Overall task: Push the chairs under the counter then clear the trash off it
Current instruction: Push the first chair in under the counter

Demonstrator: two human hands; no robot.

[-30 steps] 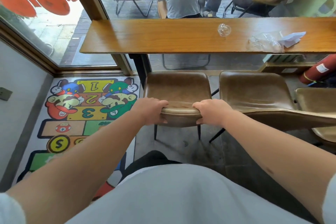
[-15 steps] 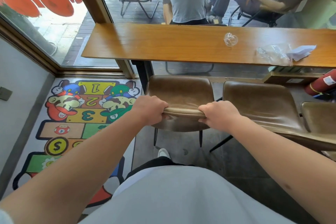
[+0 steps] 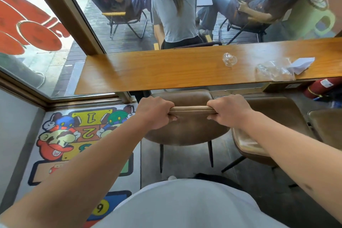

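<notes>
My left hand point(image 3: 154, 112) and my right hand point(image 3: 228, 110) both grip the top edge of the backrest of a brown leather chair point(image 3: 187, 131). Its seat lies mostly hidden beneath the wooden counter point(image 3: 148, 72). A second brown chair point(image 3: 273, 116) stands to its right, out from the counter, and a third chair point(image 3: 325, 126) shows at the right edge. On the counter's right part lie a crumpled clear plastic ball point(image 3: 229, 59), a clear plastic wrapper point(image 3: 273, 70) and a folded white paper point(image 3: 301, 65).
A large window point(image 3: 55, 24) runs behind the counter; people sit on chairs outside. A cartoon floor mat point(image 3: 74, 135) covers the floor at left. A red fire extinguisher point(image 3: 323, 87) lies under the counter at right. A grey wall point(image 3: 14, 126) borders the left.
The chair has slid forward so its seat has gone under the counter, and I have stepped closer. Both hands keep their grip on the backrest.
</notes>
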